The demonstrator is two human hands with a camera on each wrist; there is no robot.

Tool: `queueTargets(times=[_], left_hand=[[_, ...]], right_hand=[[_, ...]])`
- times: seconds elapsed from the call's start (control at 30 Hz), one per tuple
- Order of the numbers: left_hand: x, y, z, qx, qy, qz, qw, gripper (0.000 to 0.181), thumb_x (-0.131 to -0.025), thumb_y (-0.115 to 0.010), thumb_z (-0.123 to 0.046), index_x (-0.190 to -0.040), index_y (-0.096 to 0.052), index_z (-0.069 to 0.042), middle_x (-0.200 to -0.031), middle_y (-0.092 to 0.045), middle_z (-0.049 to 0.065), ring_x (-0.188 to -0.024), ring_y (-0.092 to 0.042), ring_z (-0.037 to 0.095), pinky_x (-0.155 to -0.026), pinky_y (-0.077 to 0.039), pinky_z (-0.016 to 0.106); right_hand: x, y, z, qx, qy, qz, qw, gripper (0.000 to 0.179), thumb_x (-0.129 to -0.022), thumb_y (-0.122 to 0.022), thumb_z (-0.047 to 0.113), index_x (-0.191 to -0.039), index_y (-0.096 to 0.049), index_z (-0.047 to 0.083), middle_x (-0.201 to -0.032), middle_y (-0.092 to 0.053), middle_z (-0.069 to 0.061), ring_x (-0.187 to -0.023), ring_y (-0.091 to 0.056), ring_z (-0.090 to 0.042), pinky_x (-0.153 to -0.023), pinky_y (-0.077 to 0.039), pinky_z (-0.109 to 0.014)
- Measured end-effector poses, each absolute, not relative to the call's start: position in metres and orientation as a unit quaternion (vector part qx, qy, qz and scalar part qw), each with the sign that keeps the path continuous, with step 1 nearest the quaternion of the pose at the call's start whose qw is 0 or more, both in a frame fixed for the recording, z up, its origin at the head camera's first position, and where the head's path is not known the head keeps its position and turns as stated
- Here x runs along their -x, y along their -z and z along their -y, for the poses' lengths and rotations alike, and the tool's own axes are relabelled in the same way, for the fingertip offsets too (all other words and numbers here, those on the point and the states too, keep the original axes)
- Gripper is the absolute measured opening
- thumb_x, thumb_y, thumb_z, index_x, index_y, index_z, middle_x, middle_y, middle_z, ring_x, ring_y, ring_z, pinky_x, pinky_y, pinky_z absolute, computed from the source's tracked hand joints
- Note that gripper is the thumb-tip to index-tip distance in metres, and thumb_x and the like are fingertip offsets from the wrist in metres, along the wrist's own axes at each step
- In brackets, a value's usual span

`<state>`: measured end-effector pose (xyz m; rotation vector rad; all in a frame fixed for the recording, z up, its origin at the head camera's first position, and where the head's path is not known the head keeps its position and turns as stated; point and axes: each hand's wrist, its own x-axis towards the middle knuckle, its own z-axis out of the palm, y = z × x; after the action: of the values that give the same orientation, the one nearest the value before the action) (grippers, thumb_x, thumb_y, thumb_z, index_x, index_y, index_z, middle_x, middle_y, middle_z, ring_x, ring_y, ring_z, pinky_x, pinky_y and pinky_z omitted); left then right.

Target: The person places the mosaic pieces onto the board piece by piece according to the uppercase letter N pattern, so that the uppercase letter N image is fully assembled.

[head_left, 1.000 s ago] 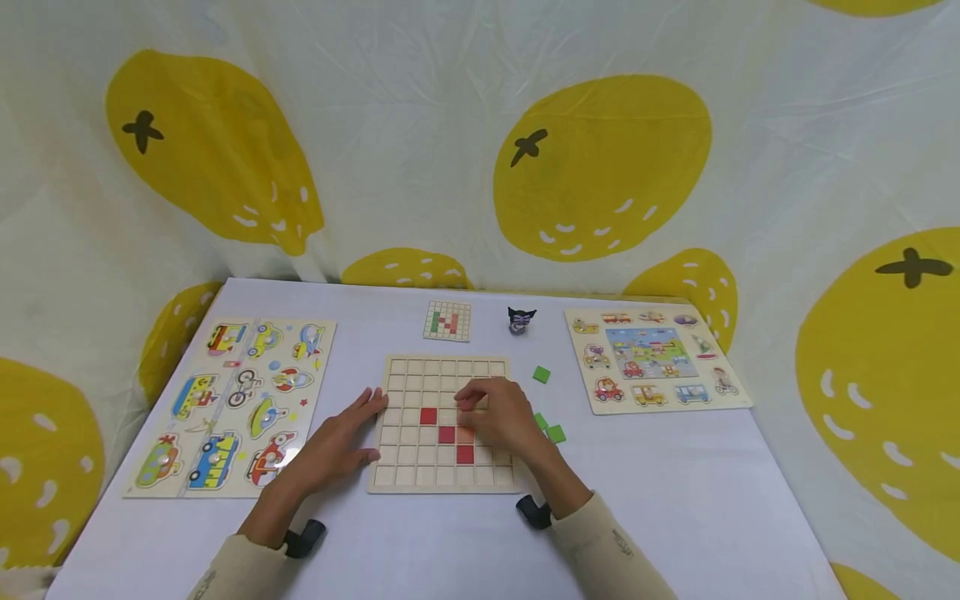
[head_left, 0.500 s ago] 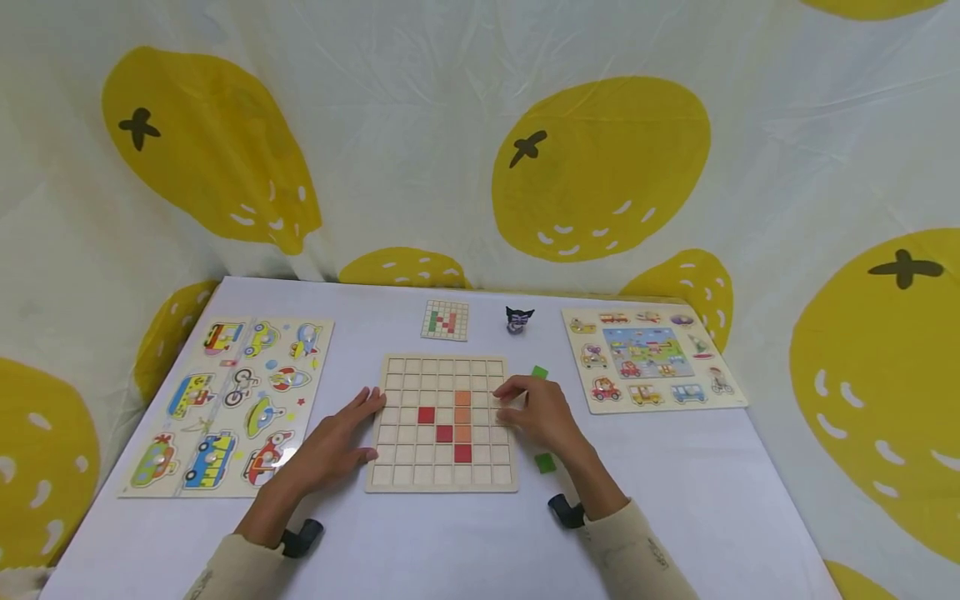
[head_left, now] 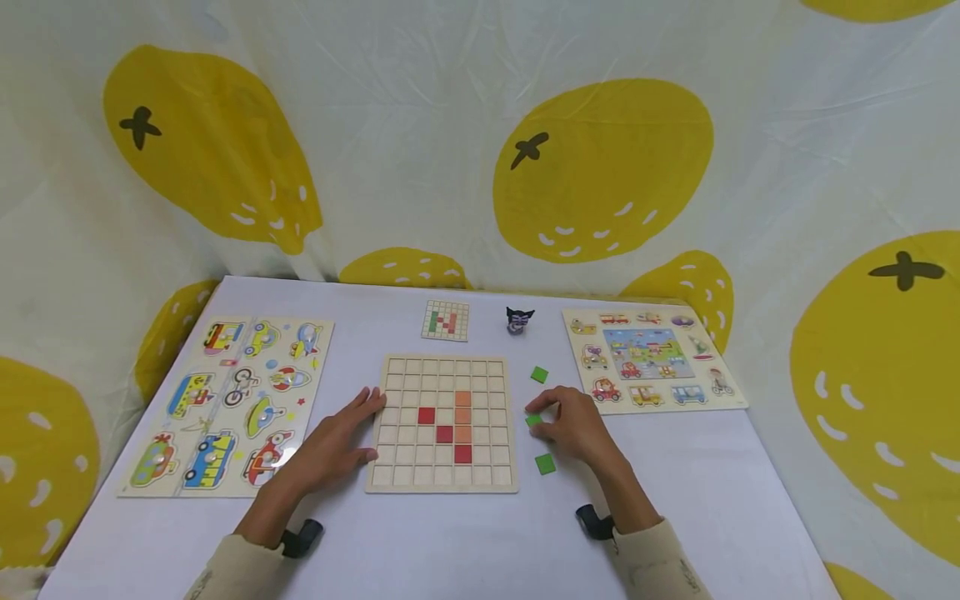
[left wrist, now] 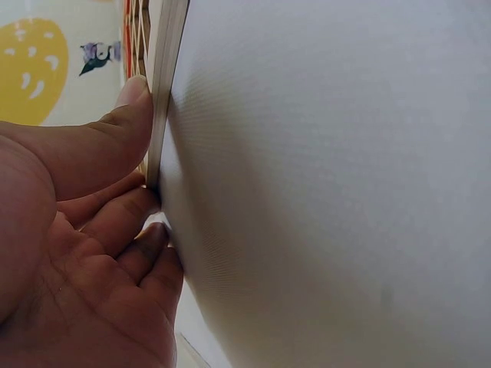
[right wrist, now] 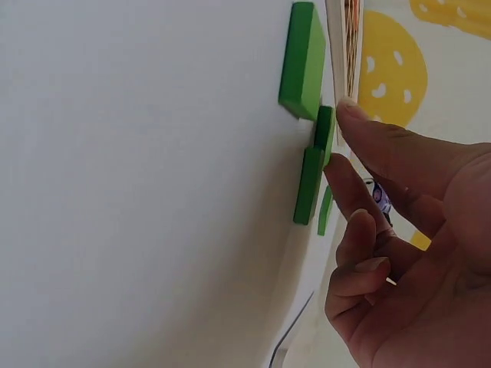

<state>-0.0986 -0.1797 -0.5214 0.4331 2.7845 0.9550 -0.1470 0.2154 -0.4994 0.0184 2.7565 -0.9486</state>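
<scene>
A square wooden grid board [head_left: 411, 476] lies at the middle of the table, with red tiles [head_left: 445, 434] and orange tiles [head_left: 462, 416] in some of its cells. My left hand [head_left: 334, 443] rests along its left edge, thumb and fingers spread and touching the side, as the left wrist view also shows. Right of the board, my right hand [head_left: 573, 427] has thumb and index finger at opposite sides of a green tile [head_left: 533, 420], pinching it while it lies on the table. More green tiles [right wrist: 308, 186] lie close by in the right wrist view.
A small pattern card [head_left: 446, 321] and a dark-eared figurine [head_left: 518, 320] stand behind the board. One vehicle puzzle board [head_left: 228, 404] lies left, another picture puzzle [head_left: 654, 397] right. Loose green tiles lie behind [head_left: 539, 375] and in front [head_left: 544, 464] of my right hand.
My right hand has left an orange tile in the grid's orange column and moved right, off the board, to the green tile. My left hand stays at the board's edge.
</scene>
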Motion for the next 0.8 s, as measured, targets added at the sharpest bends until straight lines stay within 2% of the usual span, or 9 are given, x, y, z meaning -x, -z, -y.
queueTargets(times=[0.3, 0.53, 0.8], left_hand=[[0.098, 0.519, 0.178, -0.138, -0.319, -0.933, 0.087, 0.093, -0.084, -0.088, -0.004, -0.164, -0.041, -0.010, -0.173, -0.032, 0.017, -0.160, -0.032, 0.042, -0.122, -0.040, 0.063], [0.098, 0.519, 0.178, -0.137, -0.323, -0.932, 0.088, 0.093, -0.084, -0.087, -0.004, -0.164, -0.041, -0.010, -0.173, -0.032, 0.017, -0.160, -0.033, 0.043, -0.122, -0.040, 0.062], [0.098, 0.519, 0.177, -0.137, -0.317, -0.934, 0.090, 0.093, -0.084, -0.087, -0.004, -0.164, -0.040, -0.010, -0.174, -0.031, 0.016, -0.160, -0.032, 0.042, -0.122, -0.040, 0.062]], right_hand=[[0.147, 0.504, -0.221, 0.001, 0.313, -0.943, 0.112, 0.028, -0.077, -0.092, 0.003, -0.097, -0.084, 0.021, -0.109, -0.074, 0.000, -0.090, -0.055, -0.020, -0.077, -0.043, -0.032], [0.148, 0.504, -0.215, 0.010, 0.308, -0.946, 0.104, 0.025, -0.076, -0.093, 0.004, -0.090, -0.079, 0.020, -0.092, -0.069, 0.002, -0.091, -0.057, -0.019, -0.082, -0.042, -0.035], [0.148, 0.499, -0.205, 0.026, 0.349, -0.935, 0.065, 0.025, -0.078, -0.092, 0.005, -0.087, -0.074, 0.020, -0.081, -0.065, 0.003, -0.079, -0.053, -0.018, -0.071, -0.041, -0.031]])
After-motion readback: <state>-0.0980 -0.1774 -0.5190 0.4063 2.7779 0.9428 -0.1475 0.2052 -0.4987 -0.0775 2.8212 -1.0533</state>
